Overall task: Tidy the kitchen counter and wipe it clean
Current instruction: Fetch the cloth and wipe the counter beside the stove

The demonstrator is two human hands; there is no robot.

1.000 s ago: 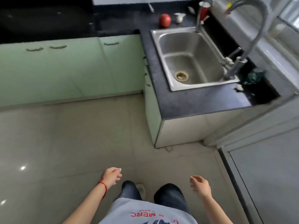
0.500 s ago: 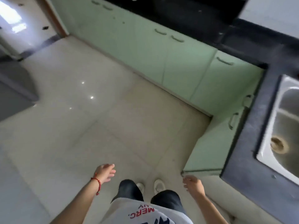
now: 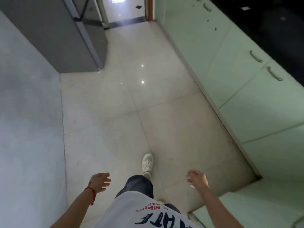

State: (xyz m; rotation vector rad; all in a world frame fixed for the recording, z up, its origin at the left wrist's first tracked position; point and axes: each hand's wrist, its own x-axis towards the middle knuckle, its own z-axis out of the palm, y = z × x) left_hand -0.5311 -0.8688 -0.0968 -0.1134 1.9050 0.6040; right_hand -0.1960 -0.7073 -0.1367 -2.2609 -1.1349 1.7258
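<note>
The black kitchen counter (image 3: 269, 30) runs along the upper right, above pale green cabinet doors (image 3: 246, 89). My left hand (image 3: 100, 181), with a red string at the wrist, hangs low over the floor with fingers apart and nothing in it. My right hand (image 3: 196, 178) hangs low at the right, fingers loosely curled, also holding nothing. Both hands are well away from the counter. The sink and the items near it are out of view.
A pale tiled floor (image 3: 131, 104) stretches ahead to a doorway (image 3: 125, 12) at the top. A grey fridge (image 3: 54, 33) stands at the upper left beside a grey wall (image 3: 28, 129). My white shoe (image 3: 147, 162) steps forward.
The view has swung left, away from the sink, and now looks along the floor toward the doorway. Both hands stay low and hold nothing; one foot has stepped forward.
</note>
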